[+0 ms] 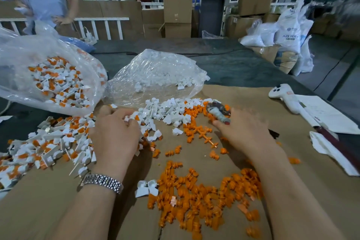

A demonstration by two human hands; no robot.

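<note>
my left hand (pixel 116 132) curls over the white pieces (pixel 171 111) on the desk (pixel 233 68), fingertips hidden, grip unclear. my blurred right hand (pixel 243 130) reaches the orange plugs (pixel 196 115), grip unclear too. 1 orange strip (pixel 207 137) runs upper left to lower right.

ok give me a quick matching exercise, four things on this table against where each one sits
1 loose orange parts
2 bag of white parts
3 bag of white-and-orange parts
4 white controller

a right side, beside the papers
b far left
c nearest the camera
d centre, at the back

Pairs: 1-c, 2-d, 3-b, 4-a
</note>
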